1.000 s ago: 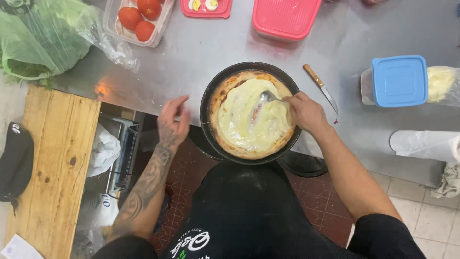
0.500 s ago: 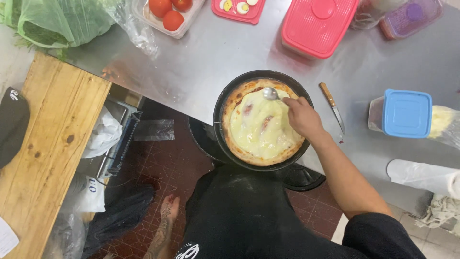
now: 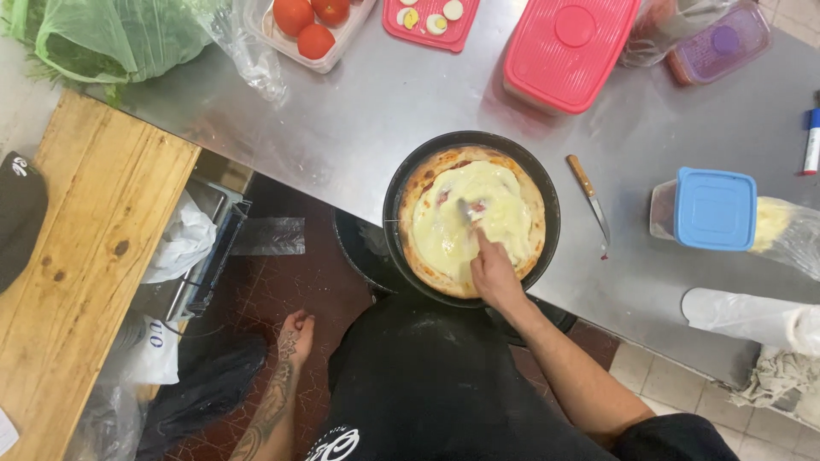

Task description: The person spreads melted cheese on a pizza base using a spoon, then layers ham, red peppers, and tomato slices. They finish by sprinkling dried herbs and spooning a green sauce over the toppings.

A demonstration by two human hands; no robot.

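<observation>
So, nearest the body, the left hand hangs loose at about 7 o'clock, holding nothing. The right hand grips a small metal spoon, its bowl down in the pale melted cheese on the round pizza, which sits in a black round pan at the steel counter's near edge. To do this well I'd keep the strokes light and work outward, stopping short of the crust. At 3 o'clock lies a wooden-handled knife; at 12 o'clock, a red-lidded tub.
</observation>
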